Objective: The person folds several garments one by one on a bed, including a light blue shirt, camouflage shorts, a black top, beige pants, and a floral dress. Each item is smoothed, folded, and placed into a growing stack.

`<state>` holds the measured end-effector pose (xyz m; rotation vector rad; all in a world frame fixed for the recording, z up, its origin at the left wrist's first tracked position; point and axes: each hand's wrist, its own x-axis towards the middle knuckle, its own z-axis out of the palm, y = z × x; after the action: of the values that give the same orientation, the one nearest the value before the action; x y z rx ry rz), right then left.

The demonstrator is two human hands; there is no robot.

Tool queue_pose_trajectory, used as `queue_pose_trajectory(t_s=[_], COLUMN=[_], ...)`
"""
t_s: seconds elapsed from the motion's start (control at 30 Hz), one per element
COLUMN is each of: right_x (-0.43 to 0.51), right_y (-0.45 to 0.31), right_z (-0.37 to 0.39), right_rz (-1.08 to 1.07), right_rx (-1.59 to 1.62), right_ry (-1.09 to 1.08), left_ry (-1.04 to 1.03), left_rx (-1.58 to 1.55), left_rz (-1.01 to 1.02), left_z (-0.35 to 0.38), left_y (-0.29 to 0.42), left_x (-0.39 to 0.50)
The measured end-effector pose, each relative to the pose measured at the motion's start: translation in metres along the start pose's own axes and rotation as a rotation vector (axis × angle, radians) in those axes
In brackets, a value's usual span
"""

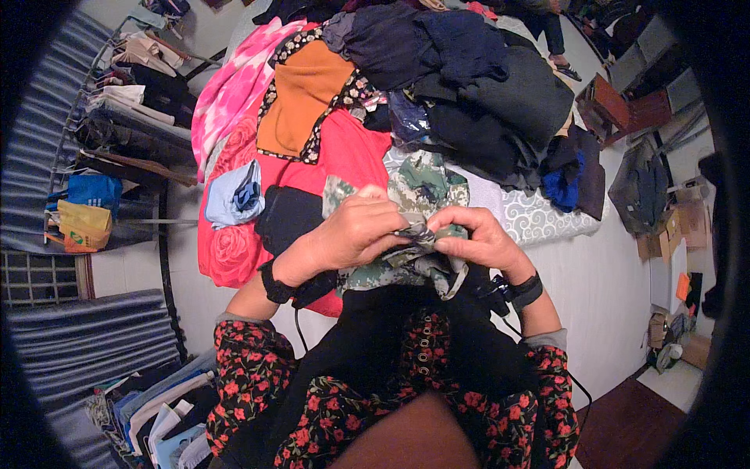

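A green camouflage garment lies bunched in front of me, its lower part close against my lap. My left hand pinches a gathered fold of it between thumb and fingers. From the other side, my right hand grips the same fold with thumb and forefinger. Between the two hands the cloth is crumpled, and a narrow strap or band of it hangs towards my lap. What part of the garment I hold cannot be made out. Just left of my left hand is a dark folded cloth.
Around the garment are a folded light-blue cloth, an orange cloth with floral trim, red rose-patterned fabric and a heap of dark clothes. Clothes hang on a rack at left. Another person's leg shows at top right.
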<state>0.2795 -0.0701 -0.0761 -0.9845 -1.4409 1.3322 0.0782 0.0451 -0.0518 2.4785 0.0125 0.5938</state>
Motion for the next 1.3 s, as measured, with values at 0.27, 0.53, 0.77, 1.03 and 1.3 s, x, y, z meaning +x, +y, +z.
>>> queue_pose_trajectory(t_s=[0.27,0.53,0.77,1.03,1.3], right_x=[0.011,0.017,0.022,0.029,0.033], right_y=[-0.024,-0.058,-0.084,-0.104,-0.100], right_z=[-0.002,-0.001,0.003,0.006,0.006], right_rz=[-0.108,-0.284,-0.410,-0.584,-0.681], right_rx=[-0.120,-0.244,-0.342,-0.409,-0.538], right_ry=[0.166,0.081,-0.038,0.022,0.057], left_ry=[-0.099,-0.008,-0.189,-0.277,-0.328], left_rx=[-0.412,-0.158,-0.438,-0.450,-0.306], left_rz=[-0.041,0.034,0.037,0.027,-0.008], left_z=[-0.015,-0.047,-0.060,-0.075,-0.074], left_y=[0.019,0.036,0.042,0.044,0.050], left_x=[-0.005,0.009,0.027,0.039,0.042])
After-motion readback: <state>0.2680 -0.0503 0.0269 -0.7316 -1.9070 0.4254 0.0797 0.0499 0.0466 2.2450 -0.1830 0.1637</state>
